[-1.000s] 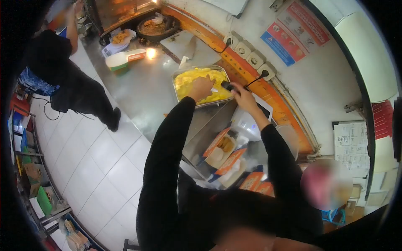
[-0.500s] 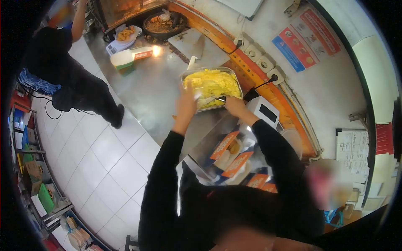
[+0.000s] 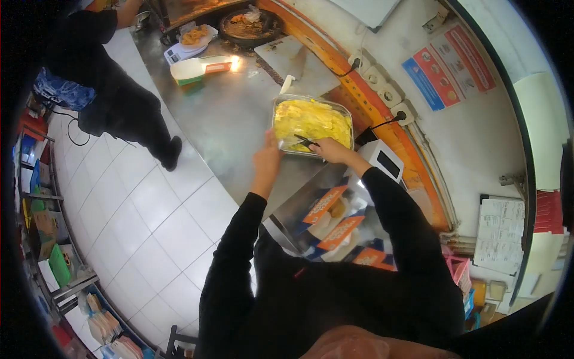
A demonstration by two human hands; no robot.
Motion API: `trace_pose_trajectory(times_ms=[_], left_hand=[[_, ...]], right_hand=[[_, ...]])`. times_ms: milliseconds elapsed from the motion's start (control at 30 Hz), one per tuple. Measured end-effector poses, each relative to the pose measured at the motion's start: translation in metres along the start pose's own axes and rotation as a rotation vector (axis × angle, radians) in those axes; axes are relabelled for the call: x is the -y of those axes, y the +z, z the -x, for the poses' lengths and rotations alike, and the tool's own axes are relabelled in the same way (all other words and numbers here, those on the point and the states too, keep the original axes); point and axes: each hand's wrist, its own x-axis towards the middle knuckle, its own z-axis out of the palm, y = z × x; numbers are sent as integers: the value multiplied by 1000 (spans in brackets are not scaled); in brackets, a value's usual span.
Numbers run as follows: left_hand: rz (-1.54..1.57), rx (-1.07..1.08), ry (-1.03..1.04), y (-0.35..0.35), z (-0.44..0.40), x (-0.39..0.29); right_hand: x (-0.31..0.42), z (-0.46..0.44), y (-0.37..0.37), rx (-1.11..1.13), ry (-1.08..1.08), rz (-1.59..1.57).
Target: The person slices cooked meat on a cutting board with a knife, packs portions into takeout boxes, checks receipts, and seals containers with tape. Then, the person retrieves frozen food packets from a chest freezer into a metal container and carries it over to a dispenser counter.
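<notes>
A clear rectangular tray (image 3: 351, 122) full of soft yellow food (image 3: 314, 119) rests on the metal counter ahead of me. My left hand (image 3: 267, 163) is at its near left corner, fingers closed around the rim. My right hand (image 3: 332, 149) grips a dark-handled utensil (image 3: 305, 141) over the near part of the food. The utensil's pale end points left, and its exact kind is hard to make out. Something whitish and see-through shows between the two hands.
Beyond the tray lie a white-handled knife (image 3: 287, 84) and cutting board (image 3: 287, 57). A stone mortar (image 3: 251, 36), a scale (image 3: 179, 54) and a paper food box (image 3: 186, 70) stand farther back. Orange-labelled packages (image 3: 341, 232) lie nearer me, beside a white device (image 3: 381, 160). Another person (image 3: 128, 96) stands left.
My right hand has shifted the utensil toward the left over the food. My left hand has lowered to the near corner. The whole view has shifted a little.
</notes>
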Motion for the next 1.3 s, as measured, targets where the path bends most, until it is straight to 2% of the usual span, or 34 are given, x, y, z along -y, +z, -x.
trace_pose_trajectory(times_ms=[67, 167, 267, 300, 400, 500, 700, 800, 1100, 1200, 1233, 1300], left_hand=[[-19, 21, -28, 3, 1, -2], [-33, 30, -55, 7, 7, -9], [-12, 0, -53, 12, 10, -7], [2, -16, -45, 14, 10, -5], [-31, -191, 28, 18, 11, -7], [-10, -29, -67, 12, 11, -12], [-7, -39, -45, 8, 12, -8], [6, -31, -43, 8, 11, -5], [111, -15, -23, -8, 12, -6], [211, -136, -24, -18, 24, -17], [278, -220, 28, -25, 32, -25], [387, -341, 134, -22, 47, -33]], right_hand=[[31, -4, -4, 23, 72, -68], [42, -31, 40, -266, -5, -198], [62, -34, 33, -21, 375, -648], [66, -24, 31, -34, 340, -944], [53, -11, 30, 117, 356, -1480], [47, -8, 42, 177, 309, -1719], [33, 12, 53, 188, 264, -1921], [24, 25, 54, 220, 180, -1928], [-5, 91, 53, 178, 240, -1900], [-8, 134, 44, 182, 193, -1969], [-4, 154, 37, 102, 207, -1884], [-4, 201, 25, 92, 218, -1927]])
